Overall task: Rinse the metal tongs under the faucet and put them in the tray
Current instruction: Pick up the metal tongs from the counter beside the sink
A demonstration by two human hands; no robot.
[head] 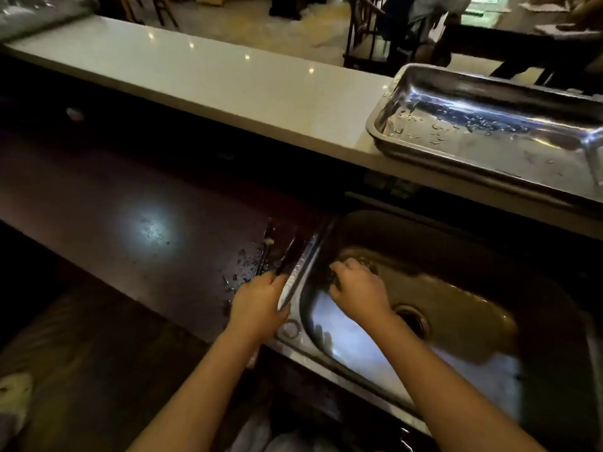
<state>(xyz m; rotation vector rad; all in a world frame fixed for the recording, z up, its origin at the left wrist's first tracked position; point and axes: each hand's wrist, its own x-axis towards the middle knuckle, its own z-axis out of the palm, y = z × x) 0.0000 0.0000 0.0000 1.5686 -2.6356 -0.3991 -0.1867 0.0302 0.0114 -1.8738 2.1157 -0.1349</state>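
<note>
Head view: left hand [261,301] clamped on tongs [287,256] at sink [293,331] edge, likely for rinsing; right hand [357,288] curled, grip unclear; tray [378,125] at two o'clock.

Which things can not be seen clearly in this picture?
Head view only:
- Faucet: nowhere in frame.
- Tongs: dark and dim; the left hand covers their near end.
- Right hand in the sink: its grip hides whatever it holds.
- Tray: cut off by the right edge.
</note>
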